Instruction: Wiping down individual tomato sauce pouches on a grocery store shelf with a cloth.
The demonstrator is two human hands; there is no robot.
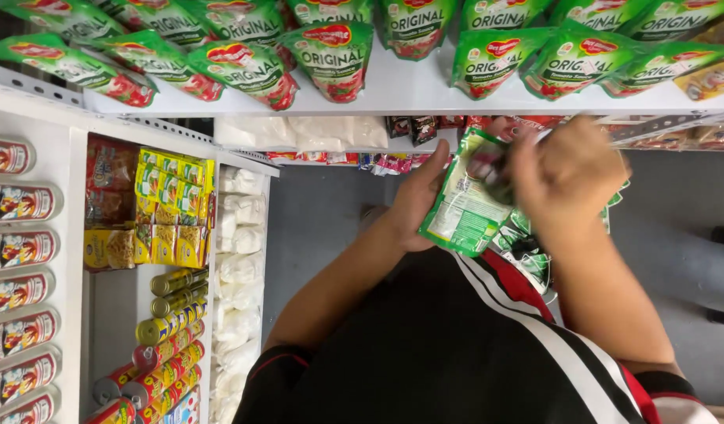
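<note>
Green sauce pouch (pixel 464 206) between left hand (pixel 419 198) and right hand (pixel 566 177), below shelf edge (pixel 393 110).

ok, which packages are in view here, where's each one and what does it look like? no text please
Green pouch: flat, green and white back, between left hand and right hand.
Shelf pouches: top white shelf, a row of green pouches with red bottoms.
Cans: far left column, round, white and red.
Yellow packets: left shelf, small, yellow and green.
White bags: column right of the packets, soft and plain.
Tins: lower left, lying down, gold and red.
</note>
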